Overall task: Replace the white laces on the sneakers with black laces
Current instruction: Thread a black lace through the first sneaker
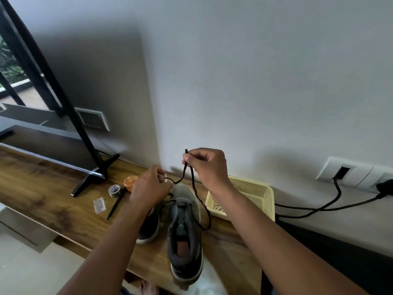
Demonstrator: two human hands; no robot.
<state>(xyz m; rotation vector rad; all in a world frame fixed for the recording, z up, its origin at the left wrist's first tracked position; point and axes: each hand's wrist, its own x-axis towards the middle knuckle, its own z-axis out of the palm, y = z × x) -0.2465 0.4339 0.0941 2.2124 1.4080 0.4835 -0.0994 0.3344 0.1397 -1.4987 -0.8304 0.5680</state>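
Right hand grip pinches black lace tip; left hand apparently pinches lace above sneaker.

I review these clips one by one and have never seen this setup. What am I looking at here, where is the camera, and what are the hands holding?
There is no machine: a person wears one wide-angle camera on the head, looking down at their own two hands. The right hand pinches the tip of a black lace, which trails down beside the grey sneaker on the wooden table. The left hand grips something at the shoe's toe; what exactly is hidden. A second sneaker lies beside it. Nearby are a yellow basket, tape roll, pen and small orange bowl.
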